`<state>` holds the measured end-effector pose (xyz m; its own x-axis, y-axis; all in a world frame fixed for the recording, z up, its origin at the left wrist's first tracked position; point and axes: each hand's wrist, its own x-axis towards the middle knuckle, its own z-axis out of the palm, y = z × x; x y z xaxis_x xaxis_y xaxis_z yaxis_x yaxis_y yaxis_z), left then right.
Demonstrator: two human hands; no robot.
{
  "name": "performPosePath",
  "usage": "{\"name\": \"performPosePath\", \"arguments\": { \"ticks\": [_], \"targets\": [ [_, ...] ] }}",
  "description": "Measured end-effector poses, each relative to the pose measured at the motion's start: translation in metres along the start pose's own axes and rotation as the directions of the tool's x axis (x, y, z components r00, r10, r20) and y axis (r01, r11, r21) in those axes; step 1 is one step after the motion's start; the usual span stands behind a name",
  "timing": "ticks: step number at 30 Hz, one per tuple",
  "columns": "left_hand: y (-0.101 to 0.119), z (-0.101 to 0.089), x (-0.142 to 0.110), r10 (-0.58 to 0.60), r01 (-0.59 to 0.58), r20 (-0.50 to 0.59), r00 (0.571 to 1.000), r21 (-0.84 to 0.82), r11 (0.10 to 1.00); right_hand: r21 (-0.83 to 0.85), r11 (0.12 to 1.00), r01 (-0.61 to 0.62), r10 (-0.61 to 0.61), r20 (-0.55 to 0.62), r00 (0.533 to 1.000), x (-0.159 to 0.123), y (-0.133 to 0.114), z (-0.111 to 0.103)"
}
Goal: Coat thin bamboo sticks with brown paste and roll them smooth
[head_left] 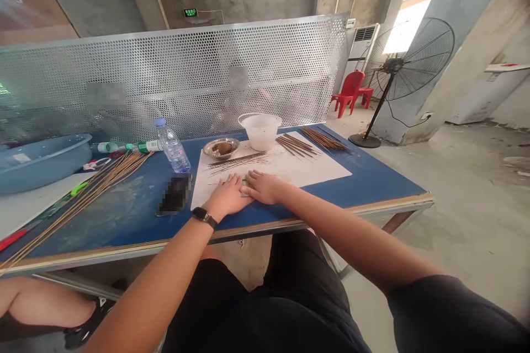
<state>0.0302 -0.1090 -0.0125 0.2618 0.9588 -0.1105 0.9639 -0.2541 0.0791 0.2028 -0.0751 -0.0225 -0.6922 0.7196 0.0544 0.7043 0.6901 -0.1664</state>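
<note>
My left hand (pixel 228 195), with a dark watch on the wrist, lies palm down at the front edge of a white board (pixel 331 172). Beside it my right hand (pixel 262 187) is also flat, its thumb close to the left hand. Both have their fingers stretched out, and what is under the palms is hidden. Just beyond them lie thin dark brown sticks (pixel 238 162). A metal dish (pixel 210 150) holds a brown lump (pixel 224 148). A white plastic tub (pixel 261 133) stands behind, with thicker brown-coated sticks (pixel 298 146) to its right.
A water bottle (pixel 174 149) and a phone (pixel 174 196) are left of the board. Long thin sticks (pixel 97 190) and a blue basin (pixel 45 160) lie further left. More sticks (pixel 325 139) rest at the back right. A perforated metal screen (pixel 186 77) borders the table's far side.
</note>
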Motion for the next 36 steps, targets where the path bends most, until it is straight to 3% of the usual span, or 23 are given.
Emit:
{"name": "performPosePath", "arguments": {
  "ticks": [5, 8, 11, 15, 19, 22, 30, 33, 36],
  "targets": [
    [0.015, 0.021, -0.050, 0.003, 0.004, -0.143, 0.990, 0.048, 0.999, 0.079, 0.995, 0.061, -0.055, -0.078, 0.995, -0.052, -0.009, 0.013],
    [0.021, 0.030, -0.060, 0.063, -0.058, -0.217, 0.974, 0.027, 0.998, 0.153, 0.982, 0.112, -0.095, -0.116, 0.989, -0.063, -0.014, 0.020],
    [0.019, 0.028, -0.045, 0.115, -0.119, -0.167, 0.979, -0.013, 0.993, 0.213, 0.969, 0.127, -0.103, -0.121, 0.987, -0.047, -0.011, 0.023],
    [0.007, 0.010, -0.001, 0.055, -0.055, -0.015, 0.998, 0.008, 0.998, 0.151, 0.985, 0.079, -0.062, -0.114, 0.992, -0.005, 0.004, 0.016],
    [-0.001, -0.002, 0.025, 0.026, -0.026, 0.007, 1.000, 0.037, 0.999, 0.081, 0.994, 0.073, -0.068, -0.071, 0.995, 0.019, 0.017, 0.007],
    [0.000, 0.002, 0.016, 0.030, -0.029, -0.025, 0.999, 0.054, 0.998, 0.045, 0.998, 0.045, -0.043, -0.053, 0.998, 0.008, 0.019, 0.008],
    [0.014, 0.030, -0.050, 0.131, -0.079, -0.252, 0.959, 0.206, 0.975, 0.037, 0.997, 0.061, -0.057, -0.109, 0.992, -0.061, -0.007, 0.021],
    [0.012, 0.031, -0.043, 0.132, -0.090, -0.241, 0.962, 0.176, 0.980, 0.041, 0.998, 0.041, -0.035, -0.120, 0.992, -0.053, -0.013, 0.022],
    [0.004, 0.022, -0.016, 0.059, -0.045, -0.154, 0.986, 0.093, 0.995, 0.035, 0.999, 0.004, 0.000, -0.117, 0.993, -0.024, -0.009, 0.018]
  ]
}}
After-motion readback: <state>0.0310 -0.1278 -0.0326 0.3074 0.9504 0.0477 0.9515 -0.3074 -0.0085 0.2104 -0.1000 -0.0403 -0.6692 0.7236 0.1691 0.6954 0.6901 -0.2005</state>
